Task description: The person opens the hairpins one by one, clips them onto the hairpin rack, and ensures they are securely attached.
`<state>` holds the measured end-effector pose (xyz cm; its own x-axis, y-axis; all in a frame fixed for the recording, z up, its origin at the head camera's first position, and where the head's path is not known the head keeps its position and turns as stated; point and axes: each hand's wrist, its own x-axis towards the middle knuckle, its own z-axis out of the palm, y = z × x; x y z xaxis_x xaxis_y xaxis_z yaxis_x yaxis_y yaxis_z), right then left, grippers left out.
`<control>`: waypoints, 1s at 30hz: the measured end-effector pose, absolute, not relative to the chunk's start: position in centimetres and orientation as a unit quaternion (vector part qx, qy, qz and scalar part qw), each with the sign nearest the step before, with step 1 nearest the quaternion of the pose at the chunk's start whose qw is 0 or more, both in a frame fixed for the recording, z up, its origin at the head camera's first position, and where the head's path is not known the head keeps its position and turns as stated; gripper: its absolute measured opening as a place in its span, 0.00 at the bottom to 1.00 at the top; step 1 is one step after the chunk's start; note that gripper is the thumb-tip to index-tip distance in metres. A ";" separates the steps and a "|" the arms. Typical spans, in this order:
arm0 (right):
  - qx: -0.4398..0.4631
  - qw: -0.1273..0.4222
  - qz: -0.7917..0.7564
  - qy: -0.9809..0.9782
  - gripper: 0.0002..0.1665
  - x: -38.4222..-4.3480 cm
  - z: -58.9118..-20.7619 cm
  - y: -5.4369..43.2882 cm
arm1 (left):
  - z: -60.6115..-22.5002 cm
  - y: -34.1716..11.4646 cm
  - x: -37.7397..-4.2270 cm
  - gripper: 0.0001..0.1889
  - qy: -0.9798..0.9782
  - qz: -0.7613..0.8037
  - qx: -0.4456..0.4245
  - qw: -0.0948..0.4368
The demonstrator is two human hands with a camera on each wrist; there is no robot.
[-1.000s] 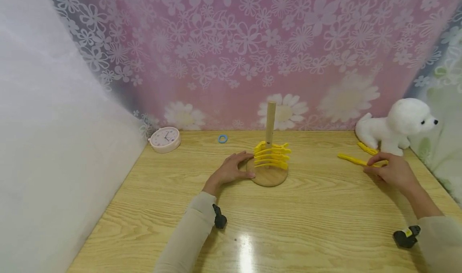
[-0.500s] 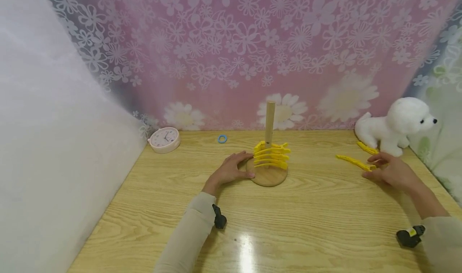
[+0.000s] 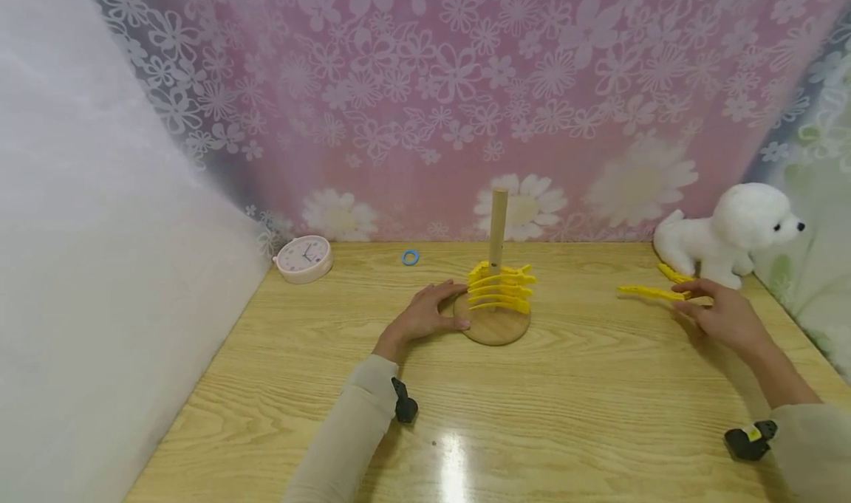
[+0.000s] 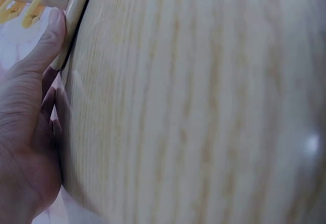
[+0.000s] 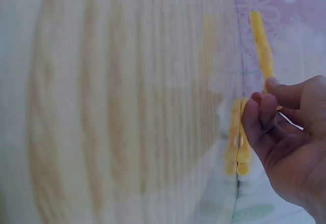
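Observation:
My right hand (image 3: 721, 317) pinches a long, slim yellow clip (image 3: 648, 292) by its right end, between thumb and fingers. In the right wrist view the held clip (image 5: 261, 40) stands apart from its reflection in the glossy tabletop. Another yellow clip (image 3: 673, 272) lies on the table just behind it, partly covered by the right hand in the head view. At the middle, a round wooden base (image 3: 495, 331) bears an upright post (image 3: 498, 226) with several yellow clips (image 3: 500, 290) stacked low on it. My left hand (image 3: 425, 312) grips the base's left edge, thumb near the front.
A white toy dog (image 3: 738, 226) stands at the back right, beside the lying clip. At the back left are a pink clock (image 3: 303, 258) and a small blue ring (image 3: 410, 257). A floral curtain (image 3: 425, 119) hangs along the wooden table's (image 3: 532, 414) back edge.
The held clip has turned from slanting down rightward to nearly level, and the right fingers have shifted on its right end. The left hand and the wooden stand have stayed in place.

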<state>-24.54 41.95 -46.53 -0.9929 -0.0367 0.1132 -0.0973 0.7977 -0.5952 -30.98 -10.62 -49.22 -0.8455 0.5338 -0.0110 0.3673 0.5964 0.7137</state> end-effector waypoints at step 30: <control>0.071 0.201 0.411 -0.887 0.15 -24.5 -40.4 27.9 | -49.3 -10.6 -31.1 0.43 0.885 0.369 0.261 0.110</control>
